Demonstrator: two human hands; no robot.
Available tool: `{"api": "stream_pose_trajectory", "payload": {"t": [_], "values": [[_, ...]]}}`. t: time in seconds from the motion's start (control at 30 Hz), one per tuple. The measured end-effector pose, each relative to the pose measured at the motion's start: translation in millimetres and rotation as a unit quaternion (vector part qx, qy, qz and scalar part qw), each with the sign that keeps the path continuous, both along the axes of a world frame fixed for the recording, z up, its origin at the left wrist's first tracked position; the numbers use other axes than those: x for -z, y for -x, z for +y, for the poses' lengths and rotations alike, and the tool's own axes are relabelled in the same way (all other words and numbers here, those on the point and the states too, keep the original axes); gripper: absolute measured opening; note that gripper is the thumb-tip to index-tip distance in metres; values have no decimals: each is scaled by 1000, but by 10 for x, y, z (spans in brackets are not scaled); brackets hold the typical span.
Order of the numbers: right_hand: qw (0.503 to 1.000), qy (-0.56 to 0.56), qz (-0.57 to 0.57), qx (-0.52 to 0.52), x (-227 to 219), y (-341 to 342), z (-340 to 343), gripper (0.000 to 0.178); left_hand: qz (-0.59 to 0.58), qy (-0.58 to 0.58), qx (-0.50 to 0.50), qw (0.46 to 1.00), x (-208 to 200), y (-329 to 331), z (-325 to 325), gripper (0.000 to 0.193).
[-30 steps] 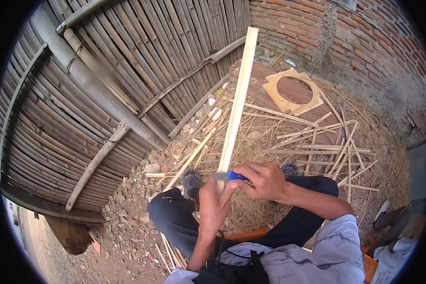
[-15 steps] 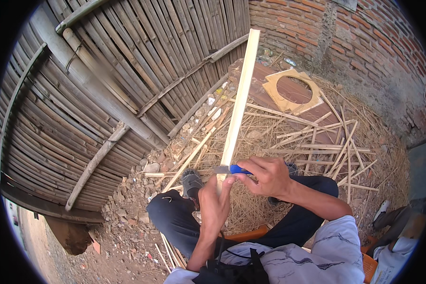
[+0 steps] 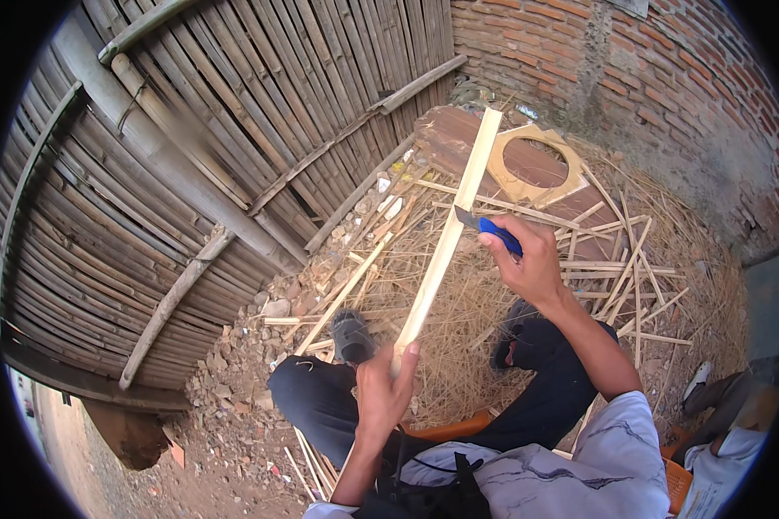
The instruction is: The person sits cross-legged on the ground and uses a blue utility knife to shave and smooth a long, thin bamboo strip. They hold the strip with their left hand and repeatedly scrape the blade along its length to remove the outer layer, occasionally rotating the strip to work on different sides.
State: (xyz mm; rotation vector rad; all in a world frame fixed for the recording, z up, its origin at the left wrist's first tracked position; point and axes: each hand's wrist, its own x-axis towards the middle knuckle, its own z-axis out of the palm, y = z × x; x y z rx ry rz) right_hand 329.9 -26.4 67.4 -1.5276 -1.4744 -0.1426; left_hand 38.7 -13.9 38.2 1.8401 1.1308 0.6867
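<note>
A long pale bamboo strip [image 3: 441,251] slants up and away in front of me. My left hand [image 3: 385,385] grips its near end above my left knee. In my right hand [image 3: 528,264] is a knife with a blue handle [image 3: 502,233]. Its grey blade [image 3: 467,218] lies against the strip, past the strip's midpoint toward the far end. The fingers of my right hand wrap round the handle, to the right of the strip.
Cut strips [image 3: 623,268] and straw-like shavings [image 3: 467,303] litter the ground. Beyond them, a yellowish board with a round hole [image 3: 502,169] lies on a brown panel [image 3: 446,138]. A bamboo wall [image 3: 260,112] stands left, a brick wall [image 3: 666,78] right. Another person's leg [image 3: 710,402] shows at right.
My right hand and the knife have moved away along the strip, from near my left hand toward its far end. The strip's far end has dropped nearer and swung slightly right.
</note>
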Motion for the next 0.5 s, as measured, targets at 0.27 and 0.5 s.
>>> {"api": "stream_pose_trajectory", "payload": {"t": [0.27, 0.5], "values": [[987, 45, -58, -143, 362, 554, -108, 29, -73, 37, 13, 997, 186, 9, 188, 33], [976, 40, -78, -202, 444, 759, -127, 26, -160, 68, 65, 983, 241, -30, 251, 33]]}}
